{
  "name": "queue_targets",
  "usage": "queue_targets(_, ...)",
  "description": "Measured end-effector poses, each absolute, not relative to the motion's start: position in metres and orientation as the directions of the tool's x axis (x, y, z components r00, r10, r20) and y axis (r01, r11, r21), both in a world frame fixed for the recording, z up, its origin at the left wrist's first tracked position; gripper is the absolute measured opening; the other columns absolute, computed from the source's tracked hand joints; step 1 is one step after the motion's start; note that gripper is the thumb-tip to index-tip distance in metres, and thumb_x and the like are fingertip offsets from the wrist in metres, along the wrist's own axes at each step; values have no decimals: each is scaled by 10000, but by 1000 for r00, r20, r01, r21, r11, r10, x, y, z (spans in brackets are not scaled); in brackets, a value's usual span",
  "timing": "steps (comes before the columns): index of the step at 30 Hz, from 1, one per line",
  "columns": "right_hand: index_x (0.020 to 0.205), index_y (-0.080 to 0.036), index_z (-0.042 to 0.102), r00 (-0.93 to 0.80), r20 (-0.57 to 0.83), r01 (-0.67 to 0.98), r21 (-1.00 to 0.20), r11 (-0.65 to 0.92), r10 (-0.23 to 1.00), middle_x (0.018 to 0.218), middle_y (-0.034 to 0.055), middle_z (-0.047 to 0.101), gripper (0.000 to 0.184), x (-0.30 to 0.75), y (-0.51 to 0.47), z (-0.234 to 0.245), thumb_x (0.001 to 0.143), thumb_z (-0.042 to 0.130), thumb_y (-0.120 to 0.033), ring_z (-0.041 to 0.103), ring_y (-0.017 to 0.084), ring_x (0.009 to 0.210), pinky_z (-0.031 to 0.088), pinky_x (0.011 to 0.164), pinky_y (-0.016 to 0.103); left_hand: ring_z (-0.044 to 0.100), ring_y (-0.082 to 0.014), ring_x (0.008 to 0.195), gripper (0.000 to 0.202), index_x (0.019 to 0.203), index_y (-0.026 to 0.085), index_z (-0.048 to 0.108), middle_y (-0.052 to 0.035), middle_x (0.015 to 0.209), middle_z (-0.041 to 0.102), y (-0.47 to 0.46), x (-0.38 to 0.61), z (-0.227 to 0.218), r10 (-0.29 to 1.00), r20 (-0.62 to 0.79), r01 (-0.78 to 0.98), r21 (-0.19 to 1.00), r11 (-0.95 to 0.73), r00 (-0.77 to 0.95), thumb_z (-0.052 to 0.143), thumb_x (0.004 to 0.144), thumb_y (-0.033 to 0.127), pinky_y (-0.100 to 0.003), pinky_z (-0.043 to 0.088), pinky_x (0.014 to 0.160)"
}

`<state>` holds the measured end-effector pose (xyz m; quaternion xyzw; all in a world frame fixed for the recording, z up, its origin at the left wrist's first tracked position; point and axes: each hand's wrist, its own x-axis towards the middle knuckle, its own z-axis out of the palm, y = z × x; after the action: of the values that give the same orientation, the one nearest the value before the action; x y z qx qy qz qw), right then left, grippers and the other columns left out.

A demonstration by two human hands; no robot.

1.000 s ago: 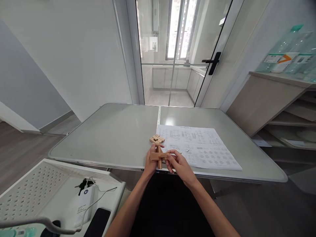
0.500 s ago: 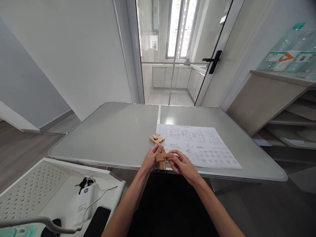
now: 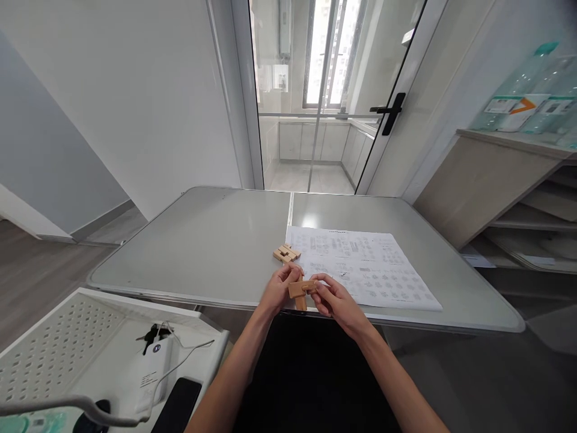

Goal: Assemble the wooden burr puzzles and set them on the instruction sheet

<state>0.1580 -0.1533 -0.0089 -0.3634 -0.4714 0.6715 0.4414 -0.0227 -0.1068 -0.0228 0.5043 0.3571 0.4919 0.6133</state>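
- Now gripping crossed wooden blocks (image 3: 296, 290) in left hand (image 3: 276, 292) and right hand (image 3: 339, 305).
- Slightly turned and shifted rightward since earlier; apparently still under adjustment.

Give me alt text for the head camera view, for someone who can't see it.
A person's left grip and right grip hold wooden pieces at the near edge of a grey table. Nearby lie light wooden blocks and a printed sheet; a white tray holds a black phone at lower left.
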Motion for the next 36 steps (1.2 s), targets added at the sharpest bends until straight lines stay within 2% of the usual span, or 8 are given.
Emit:
queue_targets(4, 1087, -223, 576, -378, -68, -242, -955, -169, 923, 693, -68, 494, 431, 162, -152, -11, 928, 663, -614, 365, 72, 497, 244, 501, 233, 448, -118, 697, 475, 801, 151, 636, 11, 785, 520, -107, -24, -24, 959, 73, -238, 971, -6, 273, 705, 865, 616, -241, 370, 666)
queue_targets(12, 1110, -227, 588, -436, -3, -137, -988, -70, 900, 685, -60, 491, 443, 165, -155, -7, 959, 599, -643, 366, 93, 523, 292, 543, 255, 457, -116, 640, 525, 848, 162, 613, 15, 720, 535, -109, -24, -22, 959, 27, -253, 966, 48, 284, 701, 836, 680, -240, 387, 625)
queue_targets(17, 1102, -226, 587, -399, -21, -118, -990, -75, 917, 674, -58, 508, 491, 164, -158, -8, 928, 611, -685, 383, 101, 516, 301, 524, 254, 462, -120, 681, 501, 862, 166, 618, 6, 787, 532, -109, -24, -23, 963, 66, -208, 978, -10, 262, 678, 864, 663, -242, 399, 656)
queue_targets(24, 1064, -220, 583, -353, -11, -152, -986, -69, 935, 679, -57, 547, 472, 153, -158, -12, 919, 632, -667, 427, 97, 501, 336, 507, 253, 435, -116, 654, 506, 851, 170, 592, 13, 743, 509, -109, -23, -20, 957, 47, -285, 958, 38, 285, 643, 893, 672, -248, 387, 653)
queue_targets(29, 1049, -217, 593, -331, -44, -151, -984, -99, 943, 699, -45, 576, 488, 149, -159, -6, 898, 650, -678, 475, 109, 512, 385, 518, 267, 463, -138, 732, 503, 821, 168, 612, -25, 849, 538, -112, -22, -12, 950, 70, -306, 952, 28, 304, 637, 898, 665, -254, 421, 689)
queue_targets(36, 1004, -212, 601, -324, -85, -130, -982, -134, 942, 683, -30, 611, 517, 152, -158, 4, 856, 685, -700, 498, 119, 513, 398, 517, 275, 568, -177, 856, 447, 917, 184, 620, -70, 969, 607, -114, -23, -7, 913, 62, -402, 908, 116, 403, 637, 914, 631, -294, 488, 810)
